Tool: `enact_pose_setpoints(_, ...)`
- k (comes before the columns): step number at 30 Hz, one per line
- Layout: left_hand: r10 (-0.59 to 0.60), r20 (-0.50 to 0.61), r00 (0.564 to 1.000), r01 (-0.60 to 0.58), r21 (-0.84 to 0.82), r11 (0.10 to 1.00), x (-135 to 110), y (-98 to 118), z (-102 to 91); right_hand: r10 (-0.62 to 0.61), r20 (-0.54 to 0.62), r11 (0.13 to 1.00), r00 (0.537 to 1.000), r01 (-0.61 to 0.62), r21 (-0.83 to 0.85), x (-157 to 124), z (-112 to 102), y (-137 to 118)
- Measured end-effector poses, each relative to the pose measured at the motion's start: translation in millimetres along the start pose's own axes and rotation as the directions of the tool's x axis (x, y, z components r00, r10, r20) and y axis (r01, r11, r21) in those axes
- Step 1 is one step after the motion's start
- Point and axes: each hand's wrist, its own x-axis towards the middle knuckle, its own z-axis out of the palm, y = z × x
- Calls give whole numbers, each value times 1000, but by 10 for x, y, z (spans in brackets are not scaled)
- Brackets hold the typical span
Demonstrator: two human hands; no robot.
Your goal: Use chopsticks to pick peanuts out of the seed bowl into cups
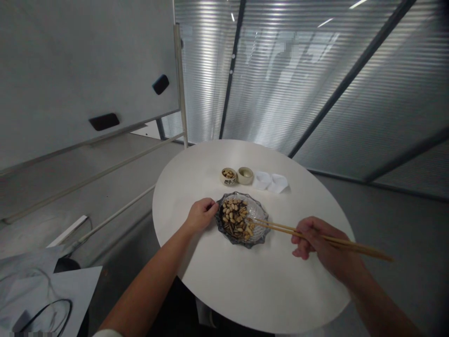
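Head view: looking down past both forearms onto a round white counter [261,304].

Dish: cut-glass dish [264,216] with a scalloped rim, mid-counter, between the hands. It is roughly round, with no clear long axis. Pale nuts [231,213] and dark striped seeds [229,230] are heaped toward its left side.

Left hand: left hand [201,215] curled closed, back upward, nothing showing in it. It is the nearer hand, lying left of the dish, with fingertips at the rim, touching or just short; cannot tell which. Forearm slants in from lower left.

Right hand: right hand [315,238] pinching wooden chopsticks [365,249], fingers curled around them, forearm entering from lower right.

Chopsticks: long axis runs from right, slanting up and left. Tips sit together over the dish's right side, beside the heap.

Beyond dish: small lettered ceramic cup [228,177] holding nuts, plain cream cup [245,175] just beside it, folded white paper napkins [270,182] to their right.

Room: whiteboard [87,70] at left, loose papers [45,299] at lower left, ribbed glass wall [315,93] behind.
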Motion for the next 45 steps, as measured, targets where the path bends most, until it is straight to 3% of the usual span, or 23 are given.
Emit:
enact_pose_setpoints(15, -13, -3, 1000, 13, -35, 999, 7, -28, 16, -105, 6, 985, 994, 105, -136, 158, 147, 292)
enact_pose_setpoints(20, -15, -2, 1000, 15, -43, 999, 8, -26, 21, -164, -62, 977, 985, 153, -148, 131, 132, 381)
enact_pose_setpoints(24, -10, 7, 1000, 11, -35, 999, 8, -14, 6, -244, -191, 969, 951, 246, -13, 181, 112, 322)
enact_pose_setpoints(27, -18, 11, 1000, 18, -31, 999, 7, -9, -5, -250, -273, 944, 929, 297, 146, 338, 155, 233)
enact_pose_setpoints(32, -7, 2, 1000, 7, -37, 999, 11, -32, 14, -287, -308, 871, 907, 380, 310, 793, 385, 23)
enact_pose_setpoints(35, -17, -3, 1000, 17, -37, 999, 16, -55, 38, -302, -323, 852, 897, 406, 331, 1136, 560, -122)
enact_pose_setpoints(40, -28, -15, 999, 27, -31, 999, 18, -58, 34, -279, -259, 881, 925, 354, 314, 1636, 800, -209)
enact_pose_setpoints(45, 1, 11, 1000, -1, -22, 1000, 21, -33, -5, -279, -253, 896, 926, 346, 279, 1788, 887, -102)
